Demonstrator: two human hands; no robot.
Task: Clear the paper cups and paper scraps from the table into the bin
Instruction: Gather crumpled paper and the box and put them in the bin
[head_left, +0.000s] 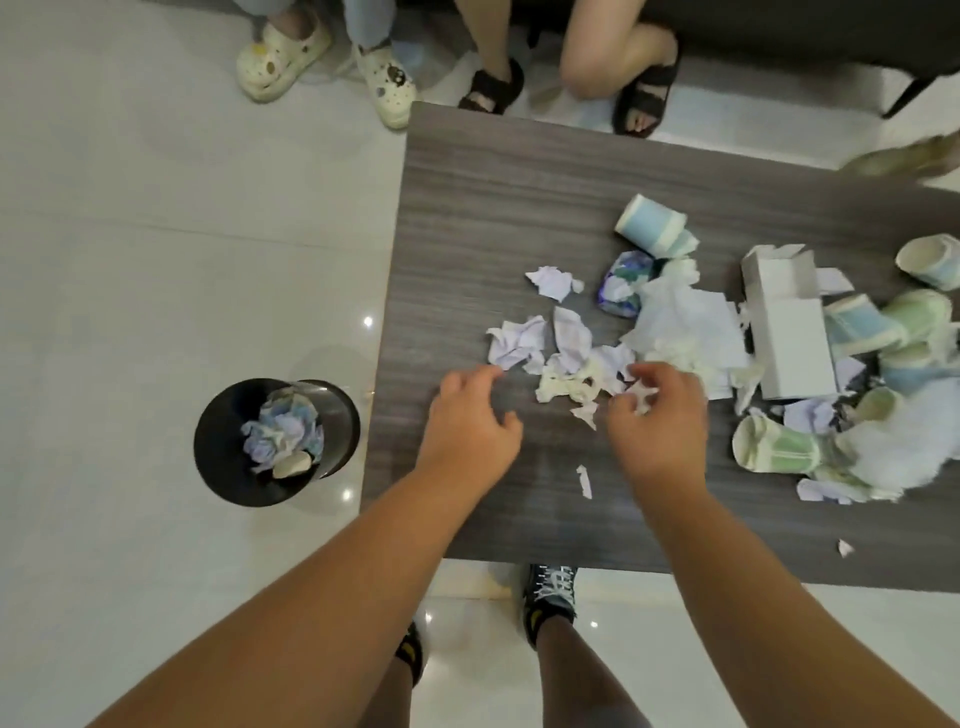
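Bin (228, 447) sits on the floor left of the table (467, 208), partly filled. Left hand (470, 421) hovers loosely curled, empty, scraps (566, 358) just ahead and to its right. Right hand (657, 415) pinches a scrap (nearer the pile); cups (652, 226) lie farther right.

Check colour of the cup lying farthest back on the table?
Light blue body with white bands at rim and base: paper cup, clearest in head view.
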